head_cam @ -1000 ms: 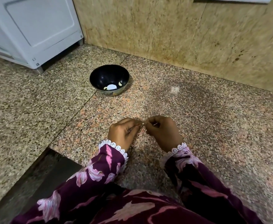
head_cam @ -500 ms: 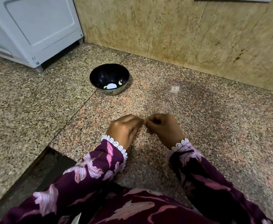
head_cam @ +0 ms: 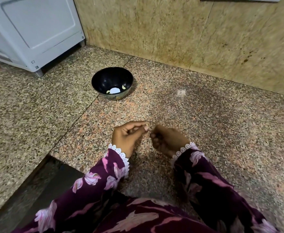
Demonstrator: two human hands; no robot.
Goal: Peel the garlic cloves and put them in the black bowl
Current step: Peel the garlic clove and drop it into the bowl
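Where fingers curl, left hand (head_cam: 128, 137) beside right hand (head_cam: 169, 140), apart.

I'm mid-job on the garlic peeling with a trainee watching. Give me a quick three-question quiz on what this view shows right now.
1. True or false: the black bowl sits on the granite floor, between the hands and the wall.
2. Which hand pinches the small garlic clove at its fingertips: A) left hand B) right hand?
3. What pale pieces already lie inside the bowl?

Key
1. True.
2. A.
3. Peeled garlic cloves, beside a bright white glare spot on the bottom.
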